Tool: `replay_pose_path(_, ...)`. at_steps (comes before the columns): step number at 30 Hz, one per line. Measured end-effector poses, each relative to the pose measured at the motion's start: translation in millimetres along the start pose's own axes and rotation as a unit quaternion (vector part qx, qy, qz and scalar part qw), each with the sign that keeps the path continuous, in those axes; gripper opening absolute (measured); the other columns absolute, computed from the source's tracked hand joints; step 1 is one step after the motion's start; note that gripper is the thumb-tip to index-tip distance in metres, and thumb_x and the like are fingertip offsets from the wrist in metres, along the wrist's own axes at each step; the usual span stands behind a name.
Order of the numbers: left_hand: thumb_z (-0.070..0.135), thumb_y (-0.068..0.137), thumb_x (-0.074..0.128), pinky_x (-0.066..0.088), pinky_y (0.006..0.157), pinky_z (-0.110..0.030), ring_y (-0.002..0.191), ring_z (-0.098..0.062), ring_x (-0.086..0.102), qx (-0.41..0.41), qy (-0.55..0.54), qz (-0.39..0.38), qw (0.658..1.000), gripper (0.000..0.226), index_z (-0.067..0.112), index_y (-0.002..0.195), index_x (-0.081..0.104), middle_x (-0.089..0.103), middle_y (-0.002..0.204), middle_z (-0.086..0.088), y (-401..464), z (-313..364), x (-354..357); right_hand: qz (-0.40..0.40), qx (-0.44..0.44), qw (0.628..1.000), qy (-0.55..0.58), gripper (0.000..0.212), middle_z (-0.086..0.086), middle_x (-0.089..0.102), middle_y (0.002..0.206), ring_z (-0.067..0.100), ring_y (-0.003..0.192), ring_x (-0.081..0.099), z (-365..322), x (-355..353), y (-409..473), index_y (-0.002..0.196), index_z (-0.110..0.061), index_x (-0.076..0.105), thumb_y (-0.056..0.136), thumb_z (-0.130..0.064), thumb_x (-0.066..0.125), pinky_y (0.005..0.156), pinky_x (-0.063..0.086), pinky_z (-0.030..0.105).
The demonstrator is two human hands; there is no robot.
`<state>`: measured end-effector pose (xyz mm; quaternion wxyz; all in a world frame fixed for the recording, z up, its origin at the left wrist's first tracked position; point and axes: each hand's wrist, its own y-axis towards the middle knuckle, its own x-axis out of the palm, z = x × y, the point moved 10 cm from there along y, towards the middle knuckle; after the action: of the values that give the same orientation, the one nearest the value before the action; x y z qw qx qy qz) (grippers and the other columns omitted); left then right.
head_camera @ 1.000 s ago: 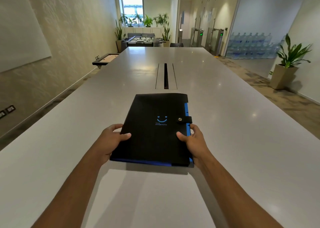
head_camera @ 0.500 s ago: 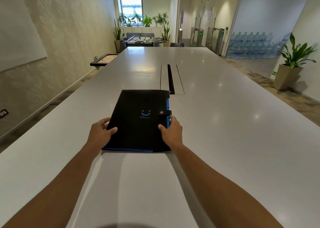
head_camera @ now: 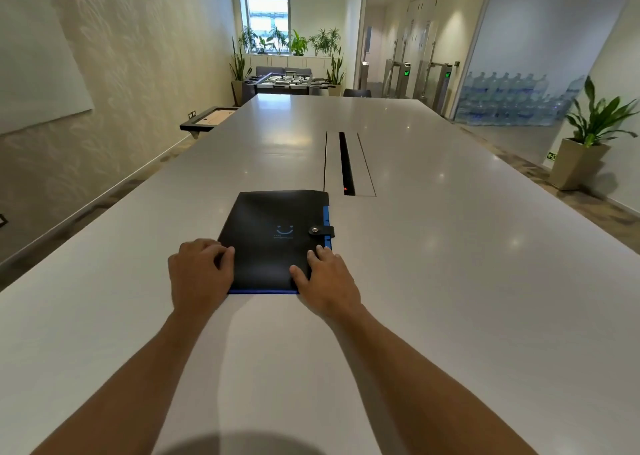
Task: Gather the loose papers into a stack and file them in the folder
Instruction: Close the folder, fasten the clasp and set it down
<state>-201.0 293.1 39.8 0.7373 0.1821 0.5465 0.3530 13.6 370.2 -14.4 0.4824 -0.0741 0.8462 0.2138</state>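
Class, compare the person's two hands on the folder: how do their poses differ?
The left hand rests over the folder's left edge with fingers curled; the right hand lies on its near right corner with fingers spread flatter, reaching toward the snap strap. Both lie palm-down on the closed folder.

The folder (head_camera: 277,236) lies on the table (head_camera: 450,281) (cable slot (head_camera: 348,163) just behind), hands at its near corners.

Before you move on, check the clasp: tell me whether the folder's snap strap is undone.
No, the strap lies fastened across the closed black folder, its snap button pressed onto the cover.
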Motion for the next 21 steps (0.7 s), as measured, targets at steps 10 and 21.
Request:
replay_pose_path(10,0.034,0.078,0.052,0.036,0.090,-0.037,0.100,-0.015,0.054,0.104,-0.017,-0.158,0.982,0.030,0.026,0.104,0.065,0.061,0.106,0.007,-22.7,26.3,31.3,-0.009,-0.038,0.999,-0.009,0.059,0.012,0.052,0.136,0.028,0.128,0.045,-13.5,1.3,-6.5,0.131,-0.010,0.052,0.087,-0.047,0.036,0.103,0.039,0.038)
replay_pose_path(21,0.031,0.101,0.025,0.006,0.117,-0.046,0.144,-0.014,0.020,0.089,0.032,-0.284,0.954,0.044,0.036,0.143,0.037,0.032,0.154,0.005,-19.8,8.6,81.8,-0.086,-0.031,0.994,-0.055,0.065,0.009,0.020,0.160,0.023,0.148,0.012,-7.3,23.9,3.3,0.151,-0.014,0.022,0.097,-0.050,0.020,0.119,0.011,0.039)
